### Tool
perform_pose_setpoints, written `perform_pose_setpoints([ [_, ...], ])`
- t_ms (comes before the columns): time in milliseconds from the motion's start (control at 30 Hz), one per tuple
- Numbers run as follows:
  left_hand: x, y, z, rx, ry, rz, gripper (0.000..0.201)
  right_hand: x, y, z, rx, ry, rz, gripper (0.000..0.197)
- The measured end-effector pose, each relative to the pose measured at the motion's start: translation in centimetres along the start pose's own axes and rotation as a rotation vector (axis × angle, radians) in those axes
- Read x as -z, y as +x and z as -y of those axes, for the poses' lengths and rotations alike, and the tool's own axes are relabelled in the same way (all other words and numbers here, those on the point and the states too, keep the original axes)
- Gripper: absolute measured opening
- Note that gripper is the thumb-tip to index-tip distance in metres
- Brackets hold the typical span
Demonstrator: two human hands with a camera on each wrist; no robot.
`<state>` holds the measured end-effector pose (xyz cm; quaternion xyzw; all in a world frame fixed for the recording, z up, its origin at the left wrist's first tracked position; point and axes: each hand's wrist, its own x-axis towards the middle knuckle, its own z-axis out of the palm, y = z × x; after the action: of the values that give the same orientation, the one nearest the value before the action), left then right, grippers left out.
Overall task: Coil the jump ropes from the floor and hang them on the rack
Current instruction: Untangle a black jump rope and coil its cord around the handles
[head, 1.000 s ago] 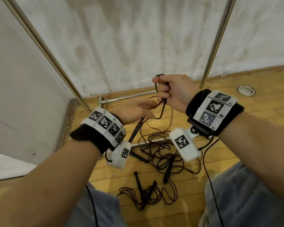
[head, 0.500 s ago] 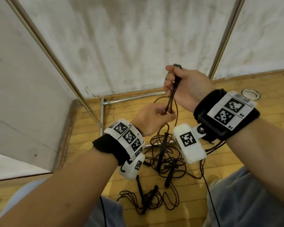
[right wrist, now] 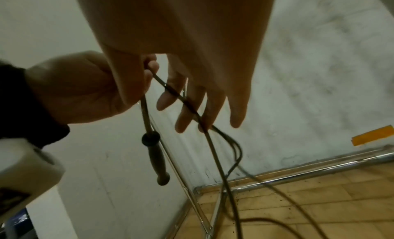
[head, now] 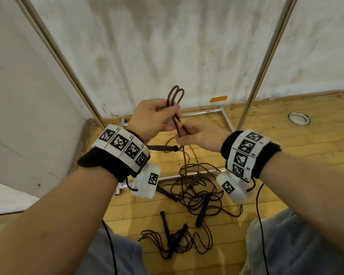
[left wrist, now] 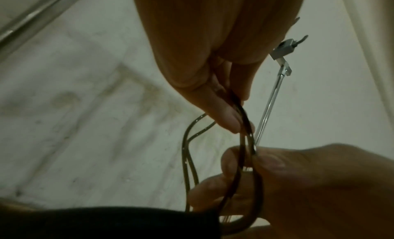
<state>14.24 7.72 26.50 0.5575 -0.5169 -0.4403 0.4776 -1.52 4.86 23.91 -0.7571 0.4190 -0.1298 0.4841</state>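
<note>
A dark brown jump rope (head: 176,94) is folded into two short loops that stick up out of my left hand (head: 173,111). The thumb and fingers of that hand (left wrist: 238,123) pinch the strands together. One of the rope's handles (head: 163,148) dangles just below that hand, and it also shows in the right wrist view (right wrist: 156,158). My right hand (head: 182,138) is a little lower and to the right and pinches the same strands (left wrist: 251,160), which run down to the floor. More tangled ropes (head: 195,191) and a smaller bundle (head: 173,241) lie on the wooden floor.
The chrome rack stands against the white wall, with a left pole (head: 64,60), a right pole (head: 266,56) and base bars (head: 203,112). There is orange tape (head: 218,98) on the wall and a round floor fitting (head: 298,118) at the right. My knees frame the rope piles.
The folded top of the rope has passed from my right hand to my left, which has risen. My right hand has dropped lower on the strands, and a second loop now shows.
</note>
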Motion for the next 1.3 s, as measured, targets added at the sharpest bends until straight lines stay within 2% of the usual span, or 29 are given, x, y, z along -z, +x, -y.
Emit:
perform_pose_setpoints([
  [200, 1.2, 0.0, -0.9, 0.029, -0.143, -0.098, 0.01, -1.0, 0.3, 0.5, 0.05, 0.063, -0.084, 0.019],
  [367, 1.7, -0.2, -1.5, 0.043, -0.205, -0.155, 0.008, -0.2, 0.0, 1.7, 0.068, 0.029, -0.1, 0.025],
  [433, 1.8, -0.3, -1.4, 0.088, -0.183, -0.078, 0.012, 0.6, -0.4, 2.2, 0.068, 0.074, -0.136, 0.024],
  [533, 1.1, -1.1, -1.0, 0.146, 0.054, 0.214, 0.024, 1.6, -1.0, 3.0, 0.092, 0.164, -0.245, 0.025],
  [600, -0.1, -1.8, -0.4, 0.13, 0.173, 0.389, 0.015, 2.0, -1.3, 3.5, 0.117, 0.214, -0.296, 0.029],
  [700, -2.0, -2.4, 0.4, 0.114, 0.304, 0.447, 0.005, 2.3, -1.4, 4.0, 0.126, 0.261, -0.362, 0.031],
  [833, -2.8, -2.2, 1.4, 0.103, 0.436, 0.374, 0.024, 2.1, -1.4, 3.8, 0.134, 0.208, -0.419, 0.032],
  [933, -2.5, -1.7, 1.8, 0.065, 0.572, 0.302, 0.025, 2.2, -1.3, 3.4, 0.134, 0.245, -0.451, 0.031],
  [1000, -2.1, -1.3, 1.8, 0.006, 0.568, 0.221, 0.023, 2.4, -1.0, 3.2, 0.109, 0.396, -0.474, 0.033],
  [1067, -1.8, -1.1, 1.4, -0.041, 0.482, 0.132, 0.017, 2.8, -0.6, 3.0, 0.037, 0.657, -0.442, 0.031],
  [1100, -1.5, -0.9, 1.3, -0.056, 0.433, 0.083, 0.015, 2.8, -0.5, 2.8, -0.003, 0.73, -0.392, 0.025],
  [1133, -1.2, -0.6, 1.1, -0.068, 0.391, 0.029, 0.015, 2.7, -0.3, 2.5, -0.037, 0.689, -0.326, 0.018],
  [1233, -0.3, 0.3, 0.9, -0.062, 0.296, -0.132, 0.016, 1.7, -0.3, 1.5, -0.088, 0.161, 0.019, 0.023],
  [1300, 0.2, 0.7, 0.9, -0.024, 0.215, -0.204, 0.017, 0.5, -0.5, 1.3, -0.132, 0.053, 0.152, 0.018],
])
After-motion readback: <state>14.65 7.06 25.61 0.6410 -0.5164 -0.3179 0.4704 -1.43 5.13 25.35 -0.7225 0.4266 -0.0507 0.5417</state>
